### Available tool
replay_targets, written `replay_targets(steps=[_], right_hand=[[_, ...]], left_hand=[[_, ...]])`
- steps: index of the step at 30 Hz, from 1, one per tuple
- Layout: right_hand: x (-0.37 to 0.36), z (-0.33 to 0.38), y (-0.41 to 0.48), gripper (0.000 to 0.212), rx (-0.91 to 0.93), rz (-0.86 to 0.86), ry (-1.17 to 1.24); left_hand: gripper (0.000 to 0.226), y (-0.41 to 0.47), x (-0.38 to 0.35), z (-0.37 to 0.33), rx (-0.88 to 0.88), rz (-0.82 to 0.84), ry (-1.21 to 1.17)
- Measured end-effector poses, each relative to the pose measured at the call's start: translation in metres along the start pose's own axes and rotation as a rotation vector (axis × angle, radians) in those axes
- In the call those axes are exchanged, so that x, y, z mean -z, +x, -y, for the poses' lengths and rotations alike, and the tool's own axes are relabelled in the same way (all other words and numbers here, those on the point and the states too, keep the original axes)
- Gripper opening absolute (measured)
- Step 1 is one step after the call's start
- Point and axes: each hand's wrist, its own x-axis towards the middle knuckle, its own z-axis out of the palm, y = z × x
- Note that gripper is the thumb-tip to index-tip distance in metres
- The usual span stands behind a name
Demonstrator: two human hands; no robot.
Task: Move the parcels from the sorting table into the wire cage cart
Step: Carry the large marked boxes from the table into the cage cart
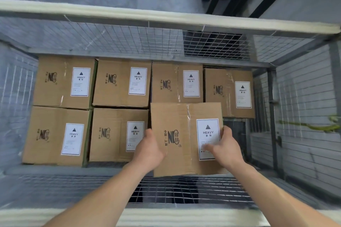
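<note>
Head view: arms stretched into wire cage cart [166,17]; left grip [149,150], right grip [224,146] clasp parcel [177,116] sides.

In cage cart [166,18]: left grip [147,150], right grip [224,148] hold parcel [177,116]; six other parcels [64,83]

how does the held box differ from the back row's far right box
The left hand and right hand grip the held box by its sides; the far right box lies untouched in the cart. The right hand covers part of the held box's label; the far right box's shows whole. Both are brown cartons marked HEAVY.
</note>
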Motion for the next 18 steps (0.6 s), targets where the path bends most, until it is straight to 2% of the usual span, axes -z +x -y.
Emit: replay_targets(steps=[11,18], right_hand=[[-0.009,-0.013,0.001,0.066,0.030,0.032,-0.042],[-0.026,-0.014,0.019,0.072,-0.031,0.101,0.025]], left_hand=[[0.053,-0.001,-0.010,0.015,0.012,-0.002,0.044],[0.066,0.025,-0.007,0.015,0.076,0.090,0.010]])
